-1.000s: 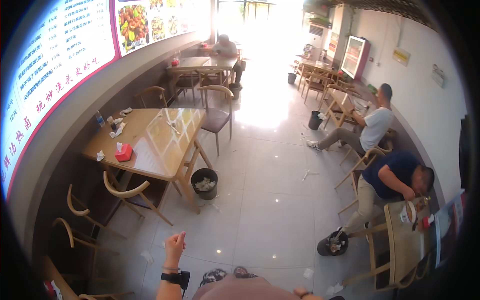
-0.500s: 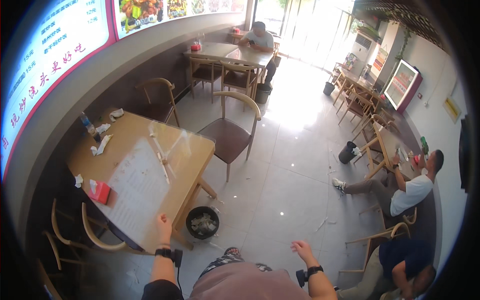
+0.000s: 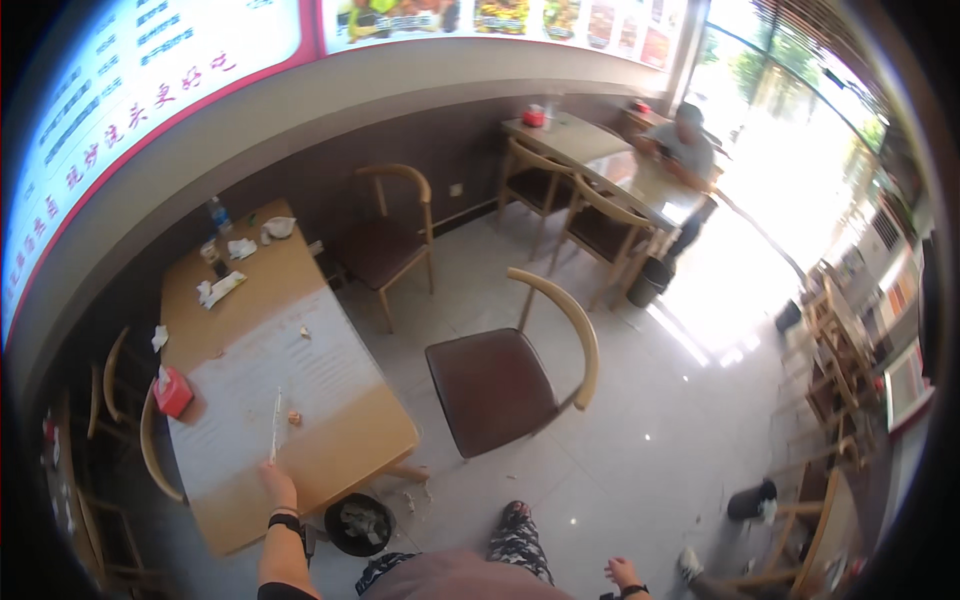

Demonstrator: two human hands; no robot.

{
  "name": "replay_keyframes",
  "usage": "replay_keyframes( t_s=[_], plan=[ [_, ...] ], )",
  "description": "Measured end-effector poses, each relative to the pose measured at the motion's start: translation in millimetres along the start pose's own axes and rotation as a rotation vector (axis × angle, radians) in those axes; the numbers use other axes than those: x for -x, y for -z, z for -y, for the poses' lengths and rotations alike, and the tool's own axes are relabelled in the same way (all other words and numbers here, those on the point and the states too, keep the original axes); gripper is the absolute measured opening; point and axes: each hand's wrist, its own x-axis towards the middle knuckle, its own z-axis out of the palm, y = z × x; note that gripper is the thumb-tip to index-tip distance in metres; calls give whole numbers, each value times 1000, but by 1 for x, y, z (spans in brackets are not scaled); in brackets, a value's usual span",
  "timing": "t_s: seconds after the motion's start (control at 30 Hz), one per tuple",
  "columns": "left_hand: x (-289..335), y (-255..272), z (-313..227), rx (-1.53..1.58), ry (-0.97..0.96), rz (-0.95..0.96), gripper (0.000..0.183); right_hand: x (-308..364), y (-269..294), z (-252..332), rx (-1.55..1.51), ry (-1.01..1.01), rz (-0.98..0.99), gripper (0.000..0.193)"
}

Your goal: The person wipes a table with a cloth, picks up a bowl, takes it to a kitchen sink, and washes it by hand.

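Observation:
My left hand (image 3: 279, 484) reaches over the near part of the wooden table, fingers closed at the lower end of a narrow white paper strip (image 3: 277, 422). A small brown scrap (image 3: 295, 418) lies beside the strip, and another bit (image 3: 305, 332) is farther up the tabletop (image 3: 345, 440). At the lower edge, away from the table, my right hand (image 3: 622, 573) hangs over the floor with its fingers apart and nothing in it. A red tissue box (image 3: 173, 395) stands near the table's left side.
Crumpled tissues (image 3: 242, 248), a wrapper (image 3: 221, 289) and a bottle (image 3: 219, 213) are at the table's far end. A black bin (image 3: 360, 524) stands by my feet. A brown-seated chair (image 3: 495, 390) is right of the table. A person (image 3: 680, 150) sits farther back.
My view has swung left and moved nearer the table. The left hand has gone from the table's edge to the paper strip. My right hand has dropped toward the lower edge.

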Motion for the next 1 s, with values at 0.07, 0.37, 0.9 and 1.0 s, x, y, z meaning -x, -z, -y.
replay_keyframes(
  t_s=[0.07,0.37,0.9,1.0],
  plan=[
    [28,40,23,60,89,-222,15,-48,-36,143,43,147,205,35],
    [200,98,-11,282,652,-345,21,-143,-115,456,-641,80,363,25],
    [46,9,-177,661,354,-234,35,-13,-384,501,-418,-57,461,55],
    [31,-1,-192,756,427,-319,35,-56,-398,498,202,176,917,58]
  ],
)
